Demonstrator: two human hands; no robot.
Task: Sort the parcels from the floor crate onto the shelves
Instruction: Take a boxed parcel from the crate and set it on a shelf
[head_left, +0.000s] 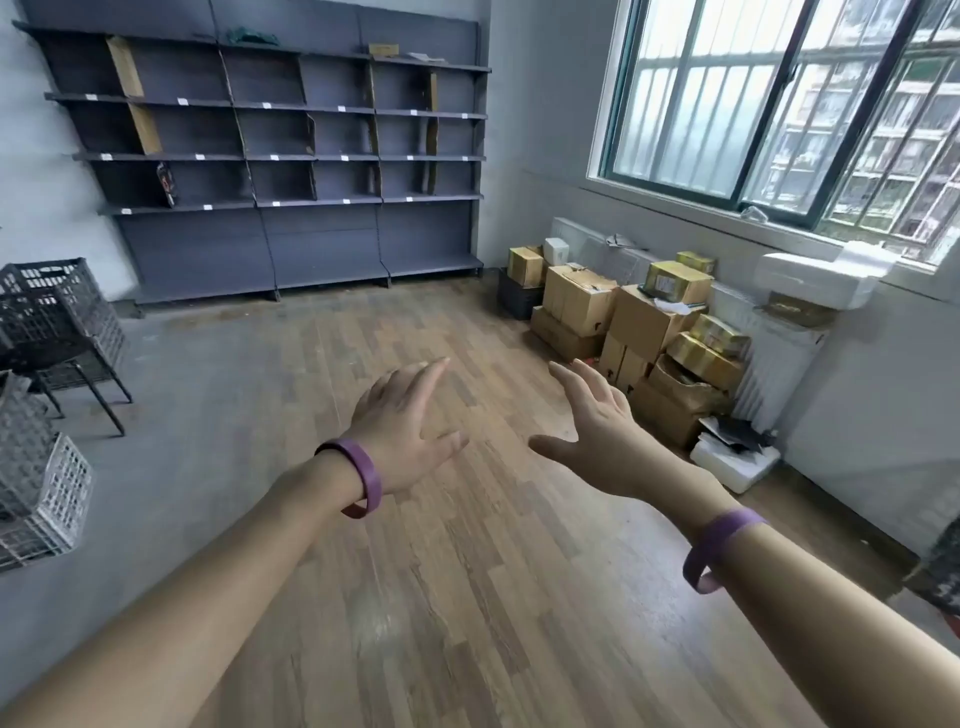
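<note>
Starting at the left wall, stacked crates (57, 317) hide whatever they contain; no parcel shows. Behind them the shelves (291, 156) are nearly bare. Over the floor (467, 597) the left hand (410, 431) and right hand (602, 436) hover, fingers (434, 370) spread, holding nothing. Cardboard boxes (623, 322) sit piled rightward. Sorting looks barely begun; the next move is probably reaching a crate and gripping a parcel.

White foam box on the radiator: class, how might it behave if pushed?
The white foam box looks like polystyrene, so probably light and brittle. It seems wider than the radiator beneath, so a push might tip it off.
</note>
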